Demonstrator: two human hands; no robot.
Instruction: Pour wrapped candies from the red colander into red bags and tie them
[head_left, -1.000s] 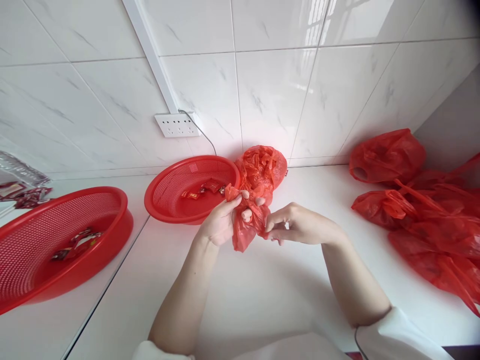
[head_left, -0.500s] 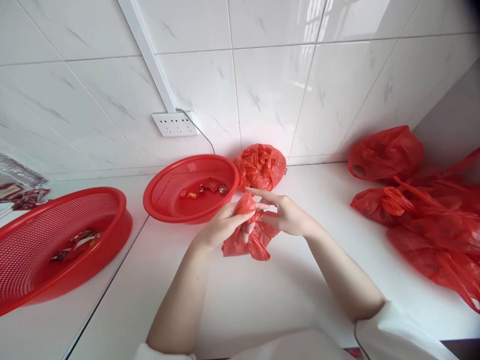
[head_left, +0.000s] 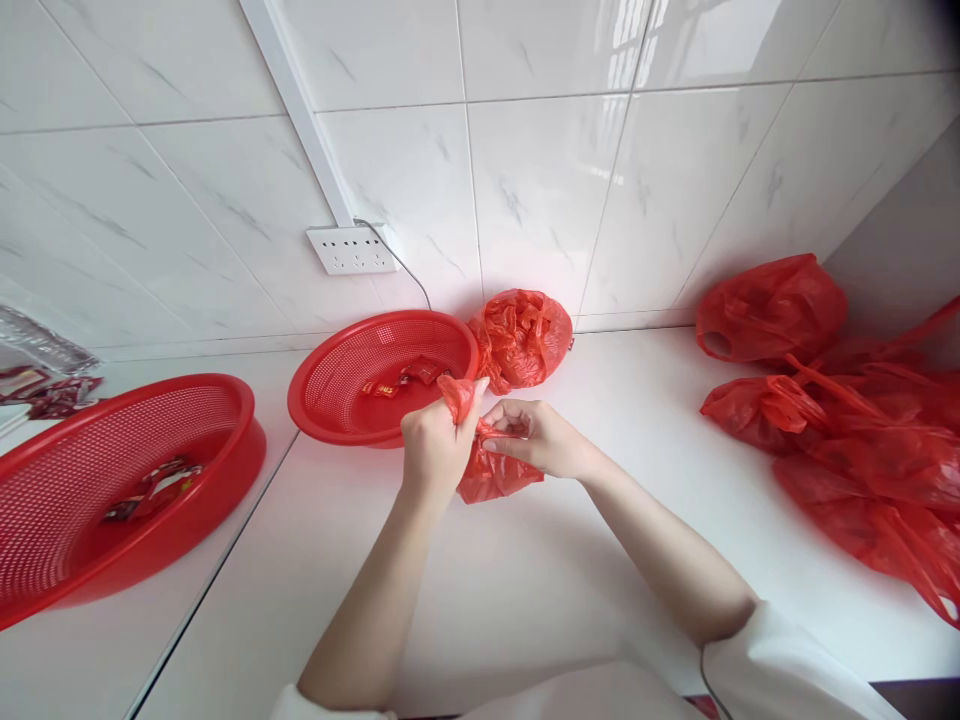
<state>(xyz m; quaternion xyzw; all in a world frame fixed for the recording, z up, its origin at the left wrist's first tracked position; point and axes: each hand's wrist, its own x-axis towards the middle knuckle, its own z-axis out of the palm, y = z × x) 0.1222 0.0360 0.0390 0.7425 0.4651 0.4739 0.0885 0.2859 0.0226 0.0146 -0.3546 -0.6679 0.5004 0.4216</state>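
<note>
A thin red plastic bag (head_left: 499,477) hangs between my hands above the white table. My left hand (head_left: 436,447) is closed round its gathered upper part, and a crumpled tuft sticks up past the thumb. With bent fingertips, my right hand (head_left: 546,437) pinches a stretched strand of the same bag. What the bag holds, if anything, cannot be made out. Just beyond my left hand stands a round red basket (head_left: 330,385) with small red wrapped packets (head_left: 421,370) in it. Behind my hands, a bundle of crumpled red plastic bags (head_left: 523,338) rests near the wall.
Another red basket (head_left: 225,400) with a few packets stands at the left, past a seam in the table (head_left: 600,590). Several red plastic bags (head_left: 870,440) are heaped on the right. A power socket (head_left: 352,250) with a grey cable is on the tiled wall.
My left hand has turned and closed into a fist round the bag's neck. My right hand's spread fingers have drawn in to a pinch, pulling a strand of the bag to the right.
</note>
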